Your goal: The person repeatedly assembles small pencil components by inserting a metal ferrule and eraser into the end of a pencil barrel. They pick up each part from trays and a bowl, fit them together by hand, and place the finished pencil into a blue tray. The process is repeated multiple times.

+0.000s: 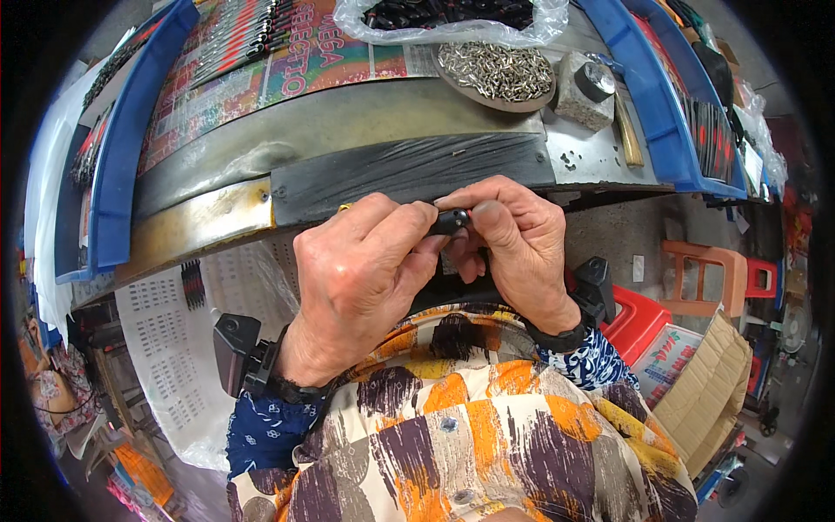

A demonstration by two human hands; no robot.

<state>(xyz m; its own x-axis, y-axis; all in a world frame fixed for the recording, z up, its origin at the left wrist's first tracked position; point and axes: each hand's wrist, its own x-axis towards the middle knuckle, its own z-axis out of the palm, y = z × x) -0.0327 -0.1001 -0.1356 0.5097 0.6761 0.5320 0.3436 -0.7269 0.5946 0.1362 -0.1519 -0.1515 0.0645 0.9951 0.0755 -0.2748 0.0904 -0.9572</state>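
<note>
Just off the near edge of the workbench (365,178), both hands meet at a small black handle-like piece (450,221) with round, shiny spots on its side. My left hand (352,274) is closed, its thumb and fingers pinching the left end of the piece. At the other end, my right hand (526,248) grips it between thumb and forefinger, the other fingers curled below. A speck of red shows beside the right fingertips, too small to name. The left fingers hide the rest of the piece.
Small metal rivets (496,70) fill a round dish (513,106). Behind it lies a clear plastic bag (383,35) of black pieces. A stone block (583,100) stands alongside. Blue bins (130,130) (670,113) flank the bench; slim red-and-black items (248,39) lie at far left.
</note>
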